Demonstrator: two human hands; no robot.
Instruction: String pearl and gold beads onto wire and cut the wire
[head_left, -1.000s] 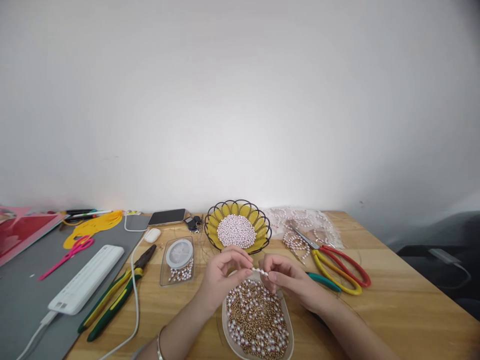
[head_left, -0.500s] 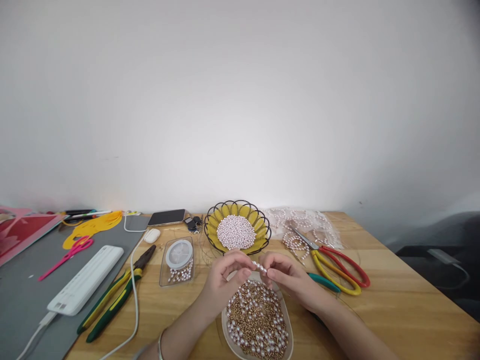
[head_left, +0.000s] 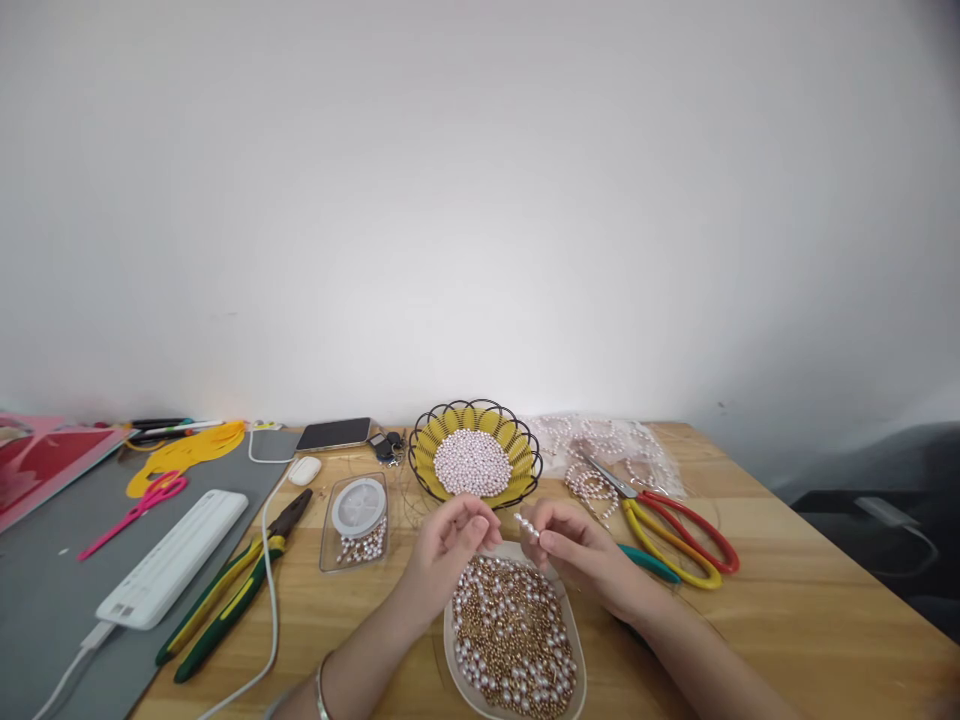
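My left hand (head_left: 447, 551) and my right hand (head_left: 576, 551) hover close together over the far end of a clear oval tray (head_left: 448, 646) full of gold and pearl beads. My right hand pinches a short strand of white pearl beads (head_left: 526, 525) by its right end. My left hand is pinched shut just left of the strand; what its fingertips hold is too small to make out. A bracelet sits on my left wrist. Just beyond my hands stands a yellow wire bowl (head_left: 517, 448) heaped with pale pink beads.
On the wooden table: a clear box with a cord spool (head_left: 358, 508), green-yellow pliers (head_left: 232, 592), a white power strip (head_left: 174, 558), pink scissors (head_left: 135, 511), a phone (head_left: 334, 434), red and yellow scissors (head_left: 667, 530), and a bag of pearl strands (head_left: 600, 445).
My hands have drawn slightly apart. The bead strand, earlier spanning both hands' fingertips, now sticks out from my right hand only, and both hands have risen a little toward the bowl.
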